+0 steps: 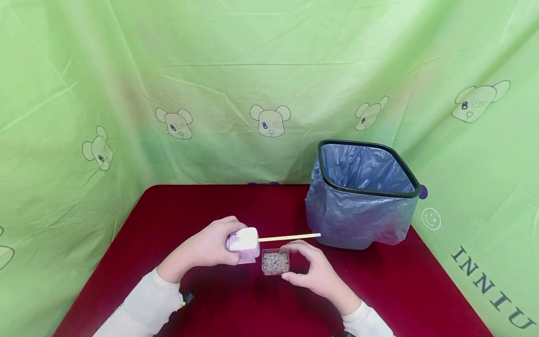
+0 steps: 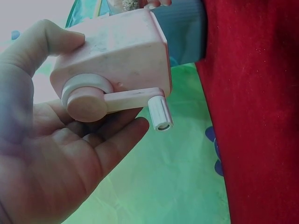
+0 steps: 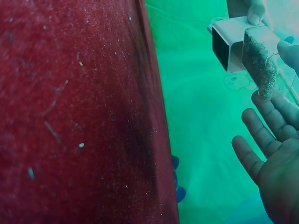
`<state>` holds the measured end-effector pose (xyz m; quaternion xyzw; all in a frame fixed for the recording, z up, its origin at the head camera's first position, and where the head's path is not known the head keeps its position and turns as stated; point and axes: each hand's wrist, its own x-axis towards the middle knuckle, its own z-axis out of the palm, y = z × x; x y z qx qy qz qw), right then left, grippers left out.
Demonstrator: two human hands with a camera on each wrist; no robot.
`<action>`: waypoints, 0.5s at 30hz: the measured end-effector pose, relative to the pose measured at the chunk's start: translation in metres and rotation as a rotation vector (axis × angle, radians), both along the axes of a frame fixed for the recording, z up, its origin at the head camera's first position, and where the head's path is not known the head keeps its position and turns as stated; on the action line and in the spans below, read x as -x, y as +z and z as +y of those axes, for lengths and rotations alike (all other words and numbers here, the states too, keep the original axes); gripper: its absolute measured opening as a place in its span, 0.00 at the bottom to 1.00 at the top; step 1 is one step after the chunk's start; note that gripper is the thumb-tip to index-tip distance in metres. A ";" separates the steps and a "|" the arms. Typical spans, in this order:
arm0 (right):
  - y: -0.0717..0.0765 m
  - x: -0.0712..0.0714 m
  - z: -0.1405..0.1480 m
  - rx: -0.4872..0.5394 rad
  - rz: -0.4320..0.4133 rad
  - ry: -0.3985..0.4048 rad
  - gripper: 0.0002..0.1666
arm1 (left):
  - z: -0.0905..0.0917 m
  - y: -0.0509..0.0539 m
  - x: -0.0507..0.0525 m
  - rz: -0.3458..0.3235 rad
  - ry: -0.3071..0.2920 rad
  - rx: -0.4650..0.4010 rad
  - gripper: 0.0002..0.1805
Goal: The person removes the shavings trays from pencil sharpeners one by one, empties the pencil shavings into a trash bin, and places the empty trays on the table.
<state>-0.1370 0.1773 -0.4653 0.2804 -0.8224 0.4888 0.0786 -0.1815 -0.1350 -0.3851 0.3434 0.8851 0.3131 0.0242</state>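
A pale pink crank pencil sharpener is gripped in my left hand, held above the table. A yellow pencil sticks out of it to the right. In the left wrist view the crank handle ends in a white knob, and the thumb lies on the body. My right hand holds a small clear drawer between thumb and fingers, filled with grey shavings. The drawer is out of the sharpener, close beside it. In the right wrist view a dark opening shows in the sharpener's body.
At the back right of the red-covered table stands a grey bin with a black rim and a translucent bluish bag. Green printed curtains surround the table. Small pale specks lie on the red cloth.
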 end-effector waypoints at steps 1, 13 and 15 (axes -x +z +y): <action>0.000 0.000 0.000 0.004 -0.001 0.002 0.32 | 0.000 0.000 0.000 -0.004 0.001 -0.002 0.29; 0.002 0.000 0.000 -0.005 0.014 0.023 0.32 | 0.000 -0.001 0.003 -0.013 0.004 -0.007 0.27; 0.001 0.000 0.000 -0.006 0.009 0.025 0.32 | 0.001 -0.002 0.003 -0.019 0.011 -0.007 0.27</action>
